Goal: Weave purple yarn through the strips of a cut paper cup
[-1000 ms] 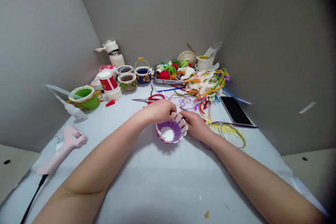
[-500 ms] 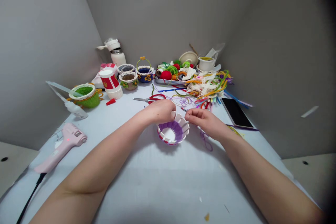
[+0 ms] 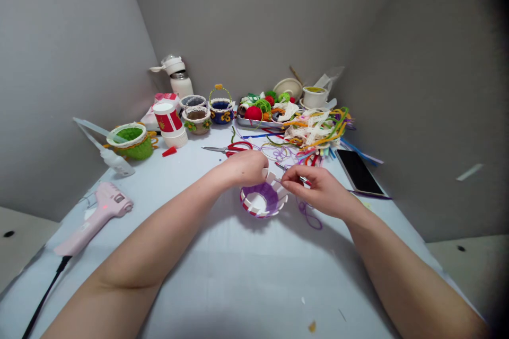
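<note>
A paper cup [image 3: 247, 204] cut into upright strips sits tilted at the middle of the table, its inside ringed with woven purple yarn [image 3: 272, 202]. My left hand [image 3: 251, 166] is closed on its far rim; the fingertips are partly hidden behind the strips. Just right of the cup, my right hand [image 3: 312, 186] pinches a strand of the purple yarn near the rim. Loose loops of that yarn [image 3: 309, 216] trail onto the table below. A thin red-tipped pen-like stick [image 3: 280, 166] shows behind my right fingers; whether they touch it is unclear.
Red-handled scissors [image 3: 234, 149] lie beyond my left hand. At left are a pink glue gun [image 3: 93, 220], a glue bottle [image 3: 117, 163] and a green basket [image 3: 139, 147]. Finished small baskets [image 3: 197, 122], a yarn tray [image 3: 258, 124] and a ribbon heap [image 3: 314, 132] stand behind. A phone [image 3: 360, 170] lies right.
My right hand has shifted slightly right and turned, with the yarn strand drawn from the rim. My left hand keeps its hold on the cup. The view has moved slightly.
</note>
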`<state>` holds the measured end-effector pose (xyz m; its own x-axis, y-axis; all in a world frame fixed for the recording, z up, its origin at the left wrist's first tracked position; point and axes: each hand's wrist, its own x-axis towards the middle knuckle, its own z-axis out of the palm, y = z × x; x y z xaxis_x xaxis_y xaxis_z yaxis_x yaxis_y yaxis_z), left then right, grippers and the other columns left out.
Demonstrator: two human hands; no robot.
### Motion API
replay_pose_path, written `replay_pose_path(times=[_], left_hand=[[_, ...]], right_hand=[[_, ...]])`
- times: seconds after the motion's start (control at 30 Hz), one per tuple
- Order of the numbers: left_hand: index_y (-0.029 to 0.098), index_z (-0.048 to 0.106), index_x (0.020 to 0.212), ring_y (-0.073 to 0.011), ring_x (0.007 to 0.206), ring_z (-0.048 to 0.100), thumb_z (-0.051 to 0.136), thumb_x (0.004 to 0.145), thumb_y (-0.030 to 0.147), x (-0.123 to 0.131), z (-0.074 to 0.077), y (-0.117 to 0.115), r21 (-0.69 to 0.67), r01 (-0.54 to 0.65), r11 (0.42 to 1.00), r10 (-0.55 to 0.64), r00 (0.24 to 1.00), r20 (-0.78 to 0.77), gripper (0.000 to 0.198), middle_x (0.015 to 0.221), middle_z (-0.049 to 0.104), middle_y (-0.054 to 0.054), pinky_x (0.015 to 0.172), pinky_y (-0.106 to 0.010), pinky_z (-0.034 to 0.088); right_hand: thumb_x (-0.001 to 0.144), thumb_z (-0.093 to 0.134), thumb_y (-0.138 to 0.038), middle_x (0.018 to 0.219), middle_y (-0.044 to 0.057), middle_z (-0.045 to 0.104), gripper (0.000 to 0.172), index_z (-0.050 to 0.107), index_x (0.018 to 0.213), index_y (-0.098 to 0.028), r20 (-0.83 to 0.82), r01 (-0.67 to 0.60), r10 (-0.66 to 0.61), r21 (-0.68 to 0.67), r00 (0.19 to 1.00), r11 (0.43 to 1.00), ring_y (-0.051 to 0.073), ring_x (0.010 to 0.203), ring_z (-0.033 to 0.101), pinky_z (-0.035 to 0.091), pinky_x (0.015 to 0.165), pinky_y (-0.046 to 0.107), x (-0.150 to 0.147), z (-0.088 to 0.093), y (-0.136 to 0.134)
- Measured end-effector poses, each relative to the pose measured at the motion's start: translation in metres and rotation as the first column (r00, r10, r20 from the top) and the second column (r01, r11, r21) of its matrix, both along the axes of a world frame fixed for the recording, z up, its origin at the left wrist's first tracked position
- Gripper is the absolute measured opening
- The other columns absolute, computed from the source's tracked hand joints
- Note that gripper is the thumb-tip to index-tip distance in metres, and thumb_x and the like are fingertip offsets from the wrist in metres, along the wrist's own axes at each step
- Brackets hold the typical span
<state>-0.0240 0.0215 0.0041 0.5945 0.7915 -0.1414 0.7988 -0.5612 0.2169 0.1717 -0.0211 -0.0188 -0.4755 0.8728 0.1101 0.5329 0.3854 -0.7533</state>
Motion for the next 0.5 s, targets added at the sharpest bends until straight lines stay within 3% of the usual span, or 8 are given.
replay_pose_path(times=[0.13, 0.23, 0.37, 0.5], left_hand=[[0.017, 0.067, 0.076, -0.0177, 0.068, 0.057, 0.048, 0.073, 0.024, -0.001, 0.002, -0.001, -0.022, 0.002, 1.000, -0.002, 1.000, -0.015, 0.021, 0.075, 0.066, -0.008, 0.056, -0.026, 0.038], [0.017, 0.068, 0.081, -0.0186, 0.069, 0.058, 0.047, 0.074, 0.024, -0.001, 0.003, -0.001, -0.037, 0.009, 0.999, -0.011, 0.999, -0.030, 0.023, 0.079, 0.067, -0.009, 0.058, -0.027, 0.040], [0.017, 0.068, 0.084, -0.0191, 0.072, 0.058, 0.050, 0.072, 0.023, -0.002, 0.007, -0.003, -0.046, 0.033, 0.998, -0.037, 0.994, -0.099, 0.022, 0.083, 0.068, -0.009, 0.059, -0.027, 0.040], [0.018, 0.066, 0.089, -0.0195, 0.075, 0.058, 0.053, 0.070, 0.024, -0.005, 0.014, -0.008, -0.092, 0.071, 0.993, -0.086, 0.983, -0.160, 0.024, 0.088, 0.068, -0.008, 0.060, -0.026, 0.040]], right_hand=[[0.084, 0.053, -0.029, 0.069, 0.001, 0.060, 0.016, 0.063, 0.078, -0.018, 0.059, -0.031, 0.028, 0.050, 0.998, 0.998, 0.013, 0.063, 0.050, 0.040, 0.059, 0.024, 0.009, 0.008, 0.001], [0.083, 0.052, -0.029, 0.068, 0.001, 0.059, 0.017, 0.062, 0.077, -0.018, 0.095, -0.057, 0.056, 0.013, 0.994, 0.998, 0.013, 0.063, 0.050, 0.040, 0.059, 0.023, 0.014, 0.006, 0.006], [0.081, 0.049, -0.024, 0.065, 0.000, 0.060, 0.017, 0.064, 0.076, -0.018, 0.209, -0.130, 0.141, -0.064, 0.968, 0.989, 0.013, 0.060, 0.050, 0.038, 0.055, 0.022, 0.012, -0.010, 0.011], [0.076, 0.051, -0.015, 0.067, 0.000, 0.064, 0.013, 0.064, 0.073, -0.018, 0.262, -0.145, 0.138, 0.007, 0.955, 0.989, 0.013, 0.061, 0.051, 0.035, 0.057, 0.022, 0.002, -0.028, 0.011]])
